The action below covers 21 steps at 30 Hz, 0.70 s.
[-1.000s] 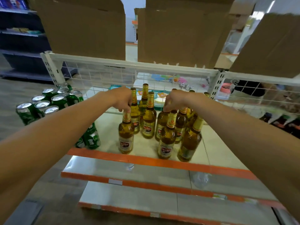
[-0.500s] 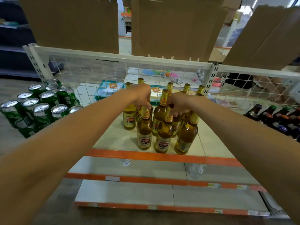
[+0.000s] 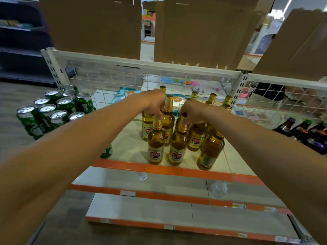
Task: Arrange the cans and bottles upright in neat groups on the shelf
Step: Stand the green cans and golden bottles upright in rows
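Several amber beer bottles with gold caps stand upright in a cluster on the white shelf [image 3: 131, 144] with an orange front edge. My left hand [image 3: 154, 103] grips the neck of the front-left bottle [image 3: 155, 144]. My right hand [image 3: 192, 111] pinches the neck of the bottle beside it [image 3: 177, 145]. A third front bottle [image 3: 210, 149] stands to the right, slightly tilted in view. Several green cans [image 3: 58, 110] stand upright in a tight group at the shelf's left end, partly hidden by my left forearm.
A white wire grid [image 3: 113, 80] backs the shelf. Dark bottles [image 3: 304, 131] with coloured caps stand at the far right. Cardboard sheets [image 3: 203, 30] hang above. Two lower shelves [image 3: 159, 207] with orange edges lie below, one holding a clear plastic bottle [image 3: 218, 189].
Both hands stayed on the two front bottle necks; those two bottles now stand closer together near the front edge. The camera view shifted, bringing the dark bottles at right into sight.
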Each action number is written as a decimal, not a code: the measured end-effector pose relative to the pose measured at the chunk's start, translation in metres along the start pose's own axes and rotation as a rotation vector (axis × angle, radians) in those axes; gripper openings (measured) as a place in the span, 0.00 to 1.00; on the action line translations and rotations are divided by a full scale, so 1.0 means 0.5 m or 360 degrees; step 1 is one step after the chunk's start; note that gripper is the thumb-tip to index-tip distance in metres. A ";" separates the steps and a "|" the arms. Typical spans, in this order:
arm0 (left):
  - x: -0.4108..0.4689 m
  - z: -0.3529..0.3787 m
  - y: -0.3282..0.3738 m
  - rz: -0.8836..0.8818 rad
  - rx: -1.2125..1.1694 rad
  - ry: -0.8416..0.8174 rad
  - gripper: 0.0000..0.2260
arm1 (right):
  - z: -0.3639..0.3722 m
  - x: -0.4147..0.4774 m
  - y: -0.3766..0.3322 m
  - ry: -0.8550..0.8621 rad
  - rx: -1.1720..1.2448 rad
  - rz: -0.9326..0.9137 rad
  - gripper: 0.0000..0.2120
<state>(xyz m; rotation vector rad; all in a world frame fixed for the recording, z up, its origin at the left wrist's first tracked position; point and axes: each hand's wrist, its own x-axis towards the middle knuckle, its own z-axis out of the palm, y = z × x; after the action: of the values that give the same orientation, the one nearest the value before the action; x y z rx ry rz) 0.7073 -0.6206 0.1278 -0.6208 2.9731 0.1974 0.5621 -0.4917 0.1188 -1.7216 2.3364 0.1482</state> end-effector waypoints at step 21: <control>-0.047 0.005 -0.096 -0.0103 -0.0078 -0.0018 0.12 | -0.022 0.071 -0.134 -0.0124 0.0104 -0.0065 0.12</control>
<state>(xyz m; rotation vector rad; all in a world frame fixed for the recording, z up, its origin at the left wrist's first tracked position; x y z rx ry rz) 0.7482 -0.6547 0.1233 -0.7182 2.9399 0.2682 0.6146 -0.5471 0.1244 -1.7000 2.2244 0.1284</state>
